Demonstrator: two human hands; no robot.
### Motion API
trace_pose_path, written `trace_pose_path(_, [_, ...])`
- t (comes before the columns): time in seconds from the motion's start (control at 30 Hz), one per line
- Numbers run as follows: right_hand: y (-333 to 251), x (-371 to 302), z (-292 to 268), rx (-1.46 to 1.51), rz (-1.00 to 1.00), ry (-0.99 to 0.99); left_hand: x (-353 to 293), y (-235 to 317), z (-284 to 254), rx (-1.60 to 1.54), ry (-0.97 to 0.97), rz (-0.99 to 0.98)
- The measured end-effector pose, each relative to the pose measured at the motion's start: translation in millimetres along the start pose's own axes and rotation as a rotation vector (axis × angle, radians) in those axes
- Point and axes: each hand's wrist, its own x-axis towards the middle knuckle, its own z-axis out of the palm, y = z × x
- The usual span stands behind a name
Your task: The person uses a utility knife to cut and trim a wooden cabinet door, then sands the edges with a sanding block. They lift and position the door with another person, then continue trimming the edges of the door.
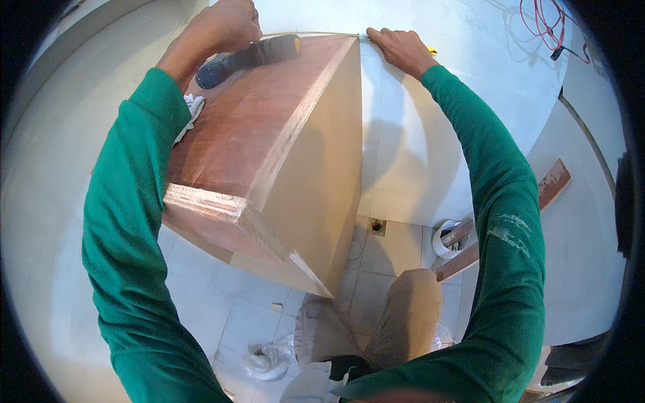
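Note:
A large plywood box [316,154] with a reddish-brown top and pale sides stands in front of me, its raw layered edges showing. My left hand [225,27] is closed above the box's far left part; what its fingers pinch is hidden. A thin pale strip [312,33] runs along the far edge between my hands. At the far right corner, my right hand [400,48] is closed on a slim tool with a yellow end [432,50], apparently a utility knife, its tip at the corner. A dark, rounded tool [248,60] with a yellow end lies on top, below my left hand.
A white cloth [191,115] lies on the box by my left forearm. Red wires [547,27] rest on the white surface at far right. On the tiled floor are a white bucket [445,240], reddish boards [554,183], a drain hole [377,226] and a crumpled plastic bag [269,359].

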Motion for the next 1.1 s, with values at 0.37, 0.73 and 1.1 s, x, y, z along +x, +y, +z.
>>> trace_pose_path(0.37, [-7, 26, 4, -0.156, -0.071, -0.106, 1, -4, 0, 0.105, 0.023, 0.004])
trace_pose_path(0.73, [2, 11, 0, -0.099, -0.075, -0.095, 2, -12, 11, 0.166, 0.088, 0.042])
trace_pose_path(1.1, [0, 8, -2, -0.203, -0.094, -0.071, -2, 1, 10, 0.256, 0.132, -0.067])
